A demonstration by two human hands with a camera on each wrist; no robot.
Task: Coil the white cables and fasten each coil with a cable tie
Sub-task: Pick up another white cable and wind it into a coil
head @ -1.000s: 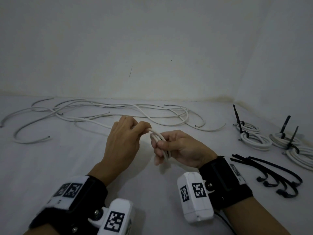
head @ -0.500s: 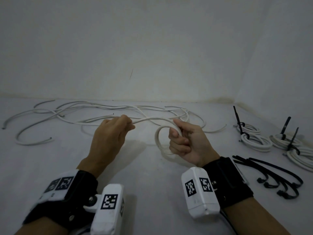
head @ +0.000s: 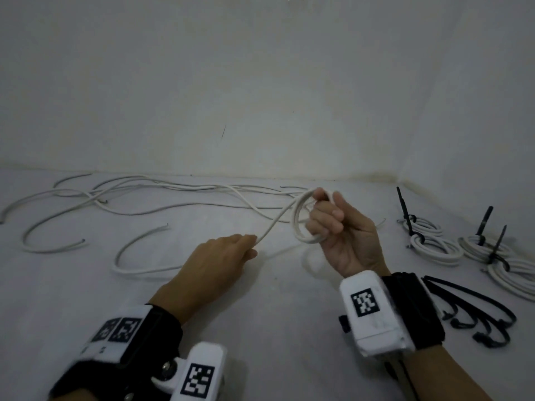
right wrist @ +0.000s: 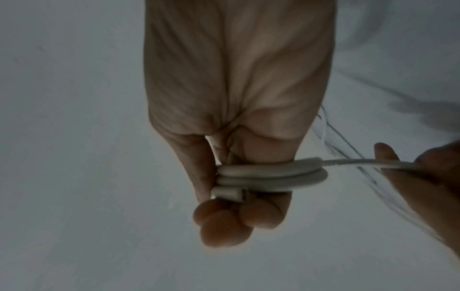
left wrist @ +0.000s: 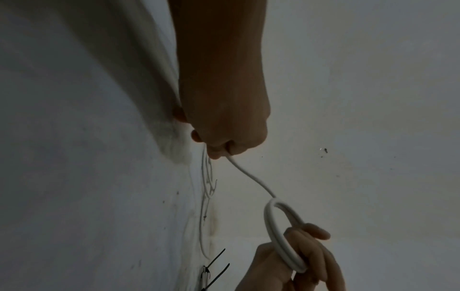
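Observation:
My right hand (head: 330, 224) is raised palm-up and grips a small coil of white cable (head: 301, 221), with its fingers curled through the loops. In the right wrist view the coil (right wrist: 271, 175) shows a few turns and a cut end beside the fingertips. From the coil a straight run of the same cable (head: 275, 224) slopes down left to my left hand (head: 228, 259), which pinches it low over the table. The left wrist view shows that pinch (left wrist: 224, 151) and the coil (left wrist: 281, 236) beyond. Loose white cables (head: 144, 198) sprawl at the back left.
Three tied white coils (head: 434, 244) with black ties sticking up lie at the right, near the wall corner. Several loose black cable ties (head: 477, 311) lie right of my right wrist. A curved cable piece (head: 136, 256) lies left of my left hand on the white table (head: 275, 314).
My right hand has lifted and carried the coil to the right. My left hand has dropped down and back, stretching the cable between the two hands.

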